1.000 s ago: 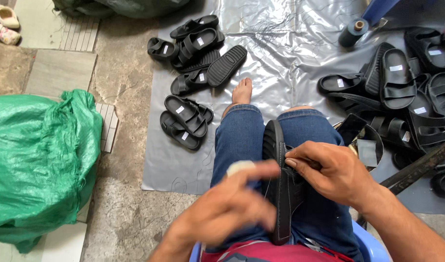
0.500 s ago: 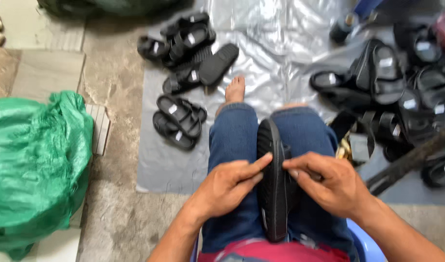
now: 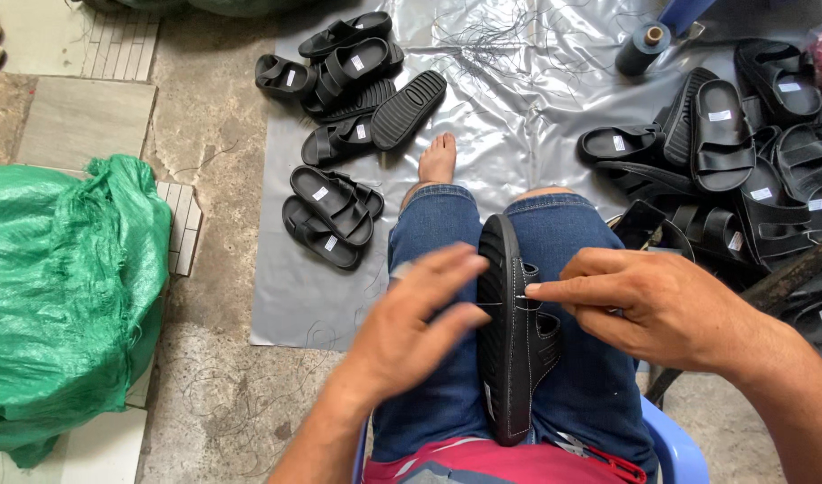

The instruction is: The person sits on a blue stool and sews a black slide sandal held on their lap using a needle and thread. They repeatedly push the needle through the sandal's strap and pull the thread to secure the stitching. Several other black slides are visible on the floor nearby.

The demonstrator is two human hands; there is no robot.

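Black sandal stands on its edge between the person's knees, sole side facing left, straps facing right — same spot as half a second ago, but then both hands were pressed against it and now the left hand has lifted off slightly, fingers spread flat and loose, holding nothing that can be made out, just beside the sole. A thin thread runs from the sandal's side toward the left fingers; whether they pinch it cannot be told. Right hand is on the strap side, thumb and forefinger closed in a tight pinch at the sandal's upper edge, likely on a needle — too small to confirm. Jeans under the sandal, blue plastic stool below. Outward: grey plastic sheet on the floor, piles of black sandals left and right, a dark thread spool at top, green sack well apart on the left.
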